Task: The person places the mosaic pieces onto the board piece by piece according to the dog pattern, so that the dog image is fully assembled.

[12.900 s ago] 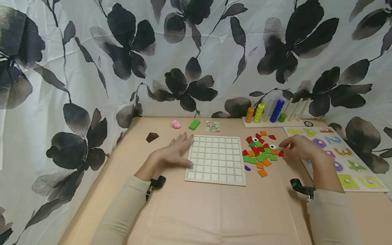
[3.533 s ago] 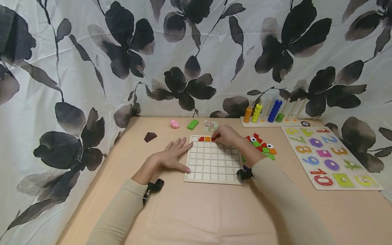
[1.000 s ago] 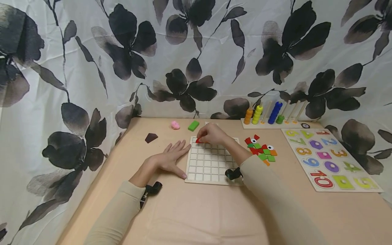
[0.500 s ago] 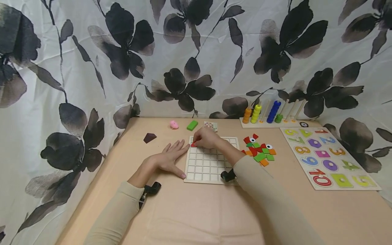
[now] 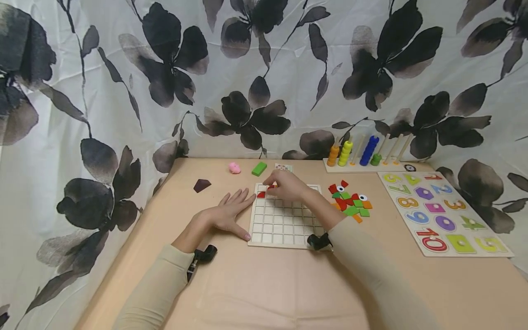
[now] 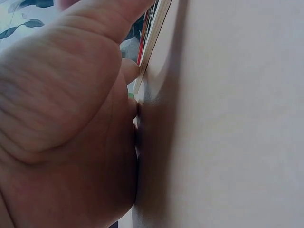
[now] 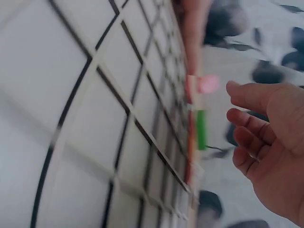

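A white gridded board (image 5: 284, 224) lies on the table. My left hand (image 5: 224, 217) rests flat beside it, fingers spread, with fingertips and thumb at the board's left edge. A red piece with a curved side (image 5: 261, 195) sits in the leftmost cell of the second row. Over the board's upper part hovers my right hand (image 5: 286, 185), holding nothing; in the right wrist view its loosely bent fingers (image 7: 251, 97) are lifted off the grid. It covers most of the top row, where a bit of red (image 5: 272, 186) shows. Thumb and palm (image 6: 61, 95) fill the left wrist view.
Right of the board lies a pile of red, green and orange pieces (image 5: 350, 211). Behind stand a pattern card (image 5: 283, 167), green block (image 5: 259, 169), pink figure (image 5: 234, 168) and peg stacker (image 5: 350, 168). A dark pentagon (image 5: 202, 185) lies left, a number puzzle (image 5: 445, 211) right.
From the loose pile, my right hand has moved to the board, where coloured pieces appeared in the top row. It set a red piece in the second row, let go and drew back right.
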{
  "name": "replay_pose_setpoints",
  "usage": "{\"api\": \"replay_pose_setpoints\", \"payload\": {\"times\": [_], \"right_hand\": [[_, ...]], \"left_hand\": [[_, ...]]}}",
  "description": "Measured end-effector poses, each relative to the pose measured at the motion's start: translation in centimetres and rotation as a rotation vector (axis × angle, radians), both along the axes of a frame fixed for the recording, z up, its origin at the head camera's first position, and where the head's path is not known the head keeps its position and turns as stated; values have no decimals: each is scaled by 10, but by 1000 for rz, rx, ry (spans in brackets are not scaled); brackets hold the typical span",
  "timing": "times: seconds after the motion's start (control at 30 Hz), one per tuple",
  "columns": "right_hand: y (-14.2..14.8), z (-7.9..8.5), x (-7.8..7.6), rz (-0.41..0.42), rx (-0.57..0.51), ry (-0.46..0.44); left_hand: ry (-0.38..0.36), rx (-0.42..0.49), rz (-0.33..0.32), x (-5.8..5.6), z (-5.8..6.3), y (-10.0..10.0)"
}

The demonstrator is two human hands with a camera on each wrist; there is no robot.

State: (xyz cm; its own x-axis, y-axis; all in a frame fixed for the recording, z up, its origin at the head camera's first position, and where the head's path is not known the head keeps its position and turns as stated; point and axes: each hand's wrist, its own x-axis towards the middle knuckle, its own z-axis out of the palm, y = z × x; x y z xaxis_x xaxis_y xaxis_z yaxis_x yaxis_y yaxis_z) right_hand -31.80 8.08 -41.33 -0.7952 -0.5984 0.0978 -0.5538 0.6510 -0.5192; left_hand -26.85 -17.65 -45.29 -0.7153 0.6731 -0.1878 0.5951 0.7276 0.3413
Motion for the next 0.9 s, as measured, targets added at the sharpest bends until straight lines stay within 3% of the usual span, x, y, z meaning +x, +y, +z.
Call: {"api": "replay_pose_setpoints", "payload": {"times": [0.2, 0.4, 0.6, 0.9], "right_hand": [[70, 16, 26, -87, -106, 56], [142, 14, 40, -245, -150, 72], [183, 1, 32, -355, -115, 55], [203, -39, 13, -408, -5, -77]], "left_hand": [[4, 11, 8, 0, 1, 0], [-4, 7, 5, 0, 0, 1], [-8, 3, 9, 1, 0, 1], [-9, 7, 3, 1, 0, 1]]}}
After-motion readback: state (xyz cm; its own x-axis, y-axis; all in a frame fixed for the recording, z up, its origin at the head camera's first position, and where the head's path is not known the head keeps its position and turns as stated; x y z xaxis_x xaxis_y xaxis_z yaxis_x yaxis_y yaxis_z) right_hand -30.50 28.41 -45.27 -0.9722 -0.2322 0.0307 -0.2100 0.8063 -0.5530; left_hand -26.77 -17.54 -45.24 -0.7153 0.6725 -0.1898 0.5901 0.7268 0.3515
